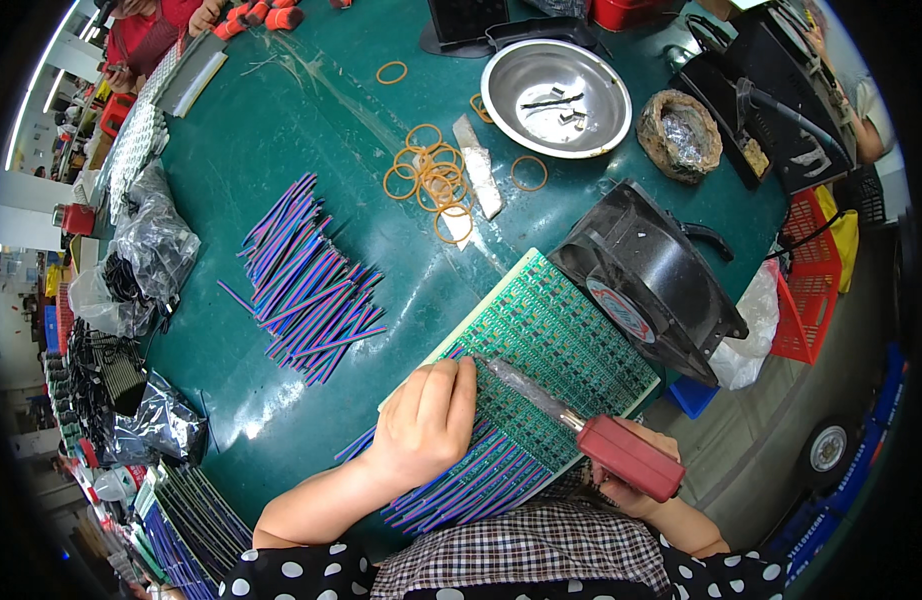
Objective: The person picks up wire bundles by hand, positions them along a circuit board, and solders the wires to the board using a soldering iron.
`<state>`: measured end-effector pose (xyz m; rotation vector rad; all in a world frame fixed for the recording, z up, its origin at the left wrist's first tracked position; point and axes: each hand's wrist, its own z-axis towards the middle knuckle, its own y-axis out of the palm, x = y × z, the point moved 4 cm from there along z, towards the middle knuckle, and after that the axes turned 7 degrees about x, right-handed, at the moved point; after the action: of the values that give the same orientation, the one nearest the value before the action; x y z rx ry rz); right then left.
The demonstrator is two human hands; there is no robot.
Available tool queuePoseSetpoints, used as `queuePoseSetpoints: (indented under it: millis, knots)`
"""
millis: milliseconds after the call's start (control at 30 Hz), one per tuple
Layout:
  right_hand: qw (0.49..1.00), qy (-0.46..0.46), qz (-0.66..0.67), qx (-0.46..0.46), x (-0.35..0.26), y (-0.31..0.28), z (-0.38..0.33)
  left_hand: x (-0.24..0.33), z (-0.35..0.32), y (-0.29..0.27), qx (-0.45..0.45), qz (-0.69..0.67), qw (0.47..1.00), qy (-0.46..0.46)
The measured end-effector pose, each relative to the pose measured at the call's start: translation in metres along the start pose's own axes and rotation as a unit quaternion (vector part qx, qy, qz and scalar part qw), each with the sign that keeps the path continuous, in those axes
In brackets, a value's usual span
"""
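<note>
Checked apron (521, 550) is nearest, on the near side of the circuit-board panel (551, 320). Red-handled soldering tool (626, 455) is clamped in right hand (621, 492), tip over the panel. Left hand (421, 420) is bunched, fingers together, at the panel's left side; can't tell if a wire is pinched. Striped wires (471, 485) are lined along the panel's near side. Beyond the panel, dark scraps (561, 103) are held in a steel bowl (516, 85); farther right beyond it, silvery matter (683, 138) in a rough round pot (654, 128).

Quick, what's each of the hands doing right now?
Left hand: fingers curled at the circuit board panel; whether they pinch anything cannot be told.
Right hand: closed, holding the red-handled soldering iron.
</note>
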<state>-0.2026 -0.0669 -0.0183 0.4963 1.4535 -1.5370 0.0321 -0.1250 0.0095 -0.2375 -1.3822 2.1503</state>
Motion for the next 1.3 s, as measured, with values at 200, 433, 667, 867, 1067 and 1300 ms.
queuePoseSetpoints:
  millis: [200,433,667,867,1067,1300]
  knots:
    - [0.99,0.08,0.114,0.005,0.004,0.003,-0.004,0.003,0.0,0.0,0.0,0.028,1.0,0.007]
    - [0.984,0.139,0.115,-0.006,0.011,-0.001,-0.015,0.003,-0.001,0.001,-0.006,0.049,0.999,0.023]
    - [0.997,0.058,0.056,-0.01,0.003,0.002,-0.009,0.005,0.001,0.002,-0.025,0.069,0.996,0.052]
    - [0.98,0.124,0.157,0.013,0.006,-0.001,-0.015,0.006,0.0,0.002,-0.026,0.085,0.994,0.069]
    - [0.947,0.185,0.244,0.099,0.012,0.003,-0.038,0.01,0.002,-0.001,-0.03,0.108,0.991,0.068]
    - [0.91,0.246,0.309,0.122,0.013,0.0,-0.045,-0.026,0.013,-0.029,-0.036,-0.073,0.988,-0.13]
